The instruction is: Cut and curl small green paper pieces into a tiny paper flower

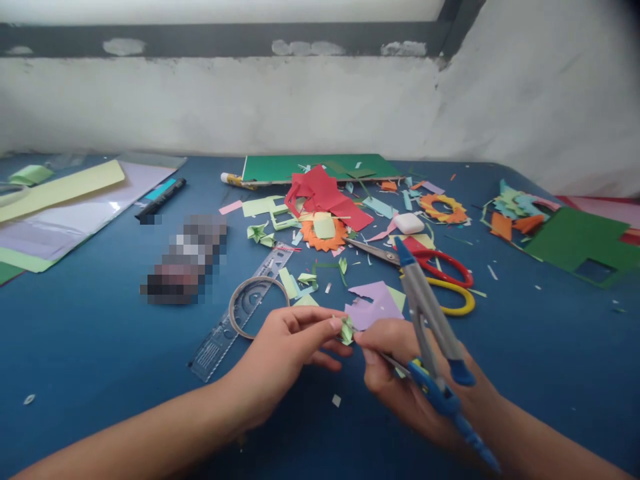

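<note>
A small piece of folded light green paper (347, 331) is pinched between the thumb and fingers of my left hand (283, 350). My right hand (400, 373) grips a blue and grey drawing compass (436, 388), its metal point directed at the folded paper, touching or very close. Just beyond both hands lies a torn lilac paper (376, 305). A roll of tape (233, 313) rests on a clear plastic ruler (215, 347), left of my left hand. Scissors (433, 261) with red and yellow handles lie partly open beyond my right hand.
Paper scraps surround a red sheet (323, 190), an orange paper ring (324, 241), a yellow-orange ring (443, 209) and a white eraser (409, 223). A green board (320, 167) lies near the wall. Dark green paper (575, 240) is at right; a black marker (161, 199) at left.
</note>
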A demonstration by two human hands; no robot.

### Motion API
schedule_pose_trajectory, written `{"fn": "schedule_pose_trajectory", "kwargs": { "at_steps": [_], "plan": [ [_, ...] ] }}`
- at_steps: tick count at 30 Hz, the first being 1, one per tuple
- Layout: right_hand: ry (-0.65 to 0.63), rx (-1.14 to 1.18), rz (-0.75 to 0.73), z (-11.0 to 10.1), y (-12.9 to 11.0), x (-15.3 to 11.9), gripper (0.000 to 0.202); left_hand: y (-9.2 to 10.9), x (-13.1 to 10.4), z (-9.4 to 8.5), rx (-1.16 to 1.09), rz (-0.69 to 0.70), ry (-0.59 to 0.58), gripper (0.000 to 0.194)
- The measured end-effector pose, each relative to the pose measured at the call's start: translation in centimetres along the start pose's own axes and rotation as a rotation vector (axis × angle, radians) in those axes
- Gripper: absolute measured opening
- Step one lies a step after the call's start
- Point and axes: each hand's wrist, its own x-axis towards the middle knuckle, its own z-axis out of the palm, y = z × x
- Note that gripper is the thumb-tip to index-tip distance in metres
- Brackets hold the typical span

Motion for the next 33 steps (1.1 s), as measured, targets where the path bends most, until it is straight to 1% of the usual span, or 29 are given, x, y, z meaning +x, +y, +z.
{"fn": "schedule_pose_trajectory", "kwargs": {
  "at_steps": [4, 6, 9, 14, 20, 27, 30, 33],
  "plan": [
    [-0.006, -0.015, -0.042, 0.2, 0.4, -0.3, 0.016, 0.1, 0.0, -0.1, -0.081, -0.048, 0.000, 0.013],
    [0.015, -0.017, -0.064, 0.2, 0.6, -0.4, 0.015, 0.2, 0.0, -0.2, -0.116, -0.070, -0.015, 0.012],
    [0.015, 0.060, -0.074, 0.3, 1.0, -0.5, 0.015, 0.4, 0.0, -0.3, -0.167, -0.089, -0.041, 0.011],
    [0.044, 0.167, -0.081, 0.3, 1.4, -0.6, 0.024, 0.5, -0.1, -0.4, -0.204, -0.072, -0.077, 0.016],
    [-0.025, 0.324, 0.053, -0.1, 1.1, -0.4, 0.022, 0.6, -0.3, -0.4, -0.203, -0.066, -0.105, 0.017],
    [-0.039, 0.445, 0.069, -0.2, 1.1, -0.5, 0.029, 0.8, -0.7, -0.2, -0.199, -0.104, -0.110, 0.016],
    [-0.026, 0.446, 0.107, -0.3, 1.1, -0.6, 0.029, 0.9, -0.7, -0.2, -0.185, -0.110, -0.116, 0.017],
    [0.002, 0.388, 0.157, -0.4, 1.0, -0.9, 0.026, 1.0, -0.7, -0.1, -0.180, -0.103, -0.121, 0.018]
  ]
}}
